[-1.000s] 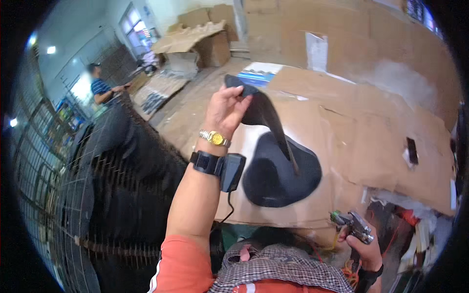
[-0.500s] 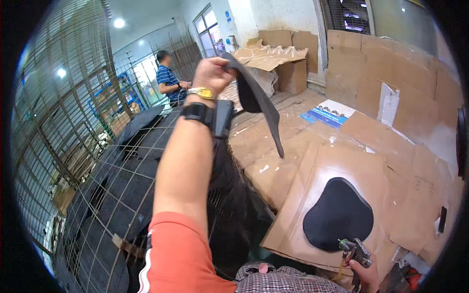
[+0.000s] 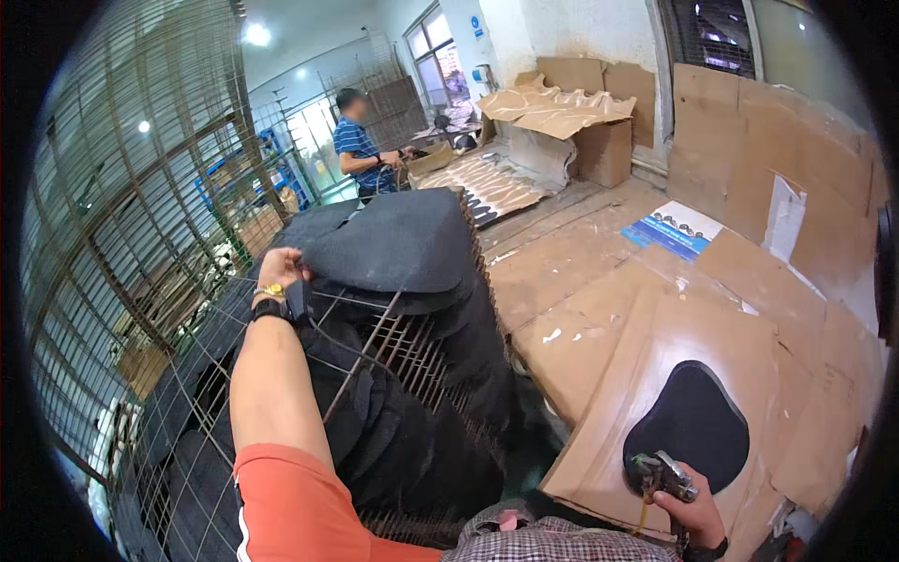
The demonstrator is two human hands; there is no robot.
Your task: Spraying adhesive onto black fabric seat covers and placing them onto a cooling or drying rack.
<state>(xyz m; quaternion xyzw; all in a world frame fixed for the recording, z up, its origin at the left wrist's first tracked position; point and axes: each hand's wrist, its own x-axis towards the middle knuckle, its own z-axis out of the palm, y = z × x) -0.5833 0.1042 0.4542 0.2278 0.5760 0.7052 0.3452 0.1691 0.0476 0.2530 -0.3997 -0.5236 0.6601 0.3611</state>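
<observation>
At the left edge of a limp, dark grey felt-like piece [image 3: 393, 242], my left hand [image 3: 281, 268] has its fingers curled, apparently pinching the rim. That piece lies on top of a wire rack [image 3: 379, 332] stacked with similar dark sheets. My right hand [image 3: 691, 510] grips a metal spray gun [image 3: 672, 478] with a yellowish hose hanging below it. The gun's nozzle is over the lower left part of a rounded, three-lobed black pad [image 3: 698, 417]. This pad rests on a cardboard sheet [image 3: 613, 412] on the bench.
A tall wire mesh cage [image 3: 122, 215] rises at the left. A cardboard box [image 3: 599, 155] and a blue-and-white printed sheet [image 3: 672, 229] sit farther along the bench. Cardboard panels [image 3: 749, 140] line the right wall. Another person [image 3: 361, 150] in a blue striped shirt works in the background.
My left hand has moved down and left, bringing the hanging dark piece onto the rack top. My right hand still holds the spray gun over the pad. The view has shifted left.
</observation>
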